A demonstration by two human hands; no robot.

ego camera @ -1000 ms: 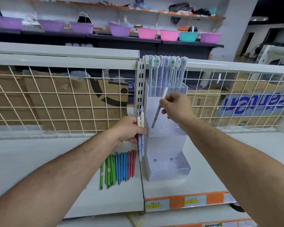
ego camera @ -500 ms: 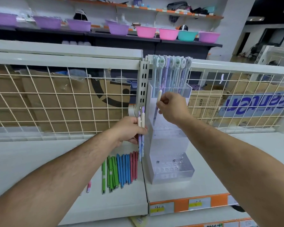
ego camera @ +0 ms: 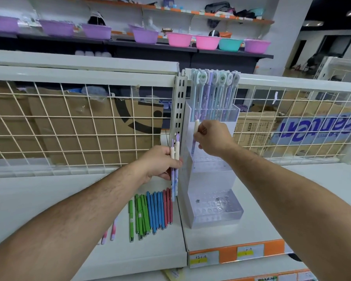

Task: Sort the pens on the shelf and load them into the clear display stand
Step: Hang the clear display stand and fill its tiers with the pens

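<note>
Head view showed the clear display stand (ego camera: 217, 211) with its top tier filled, right hand (ego camera: 213, 138) pinching a white-capped pen (ego camera: 196, 126) above the middle tier, left hand (ego camera: 160, 165) gripping two more pens (ego camera: 174, 157) (coloured pens (ego camera: 152, 211) lay on the shelf (ego camera: 49, 199)).

Both hands (ego camera: 214, 138) hold pens (ego camera: 196, 126) at stand (ego camera: 215, 211)

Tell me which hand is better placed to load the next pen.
Right. The right hand holds a pen inside the stand, above its middle tier; the left hand grips two pens beside it.
</note>
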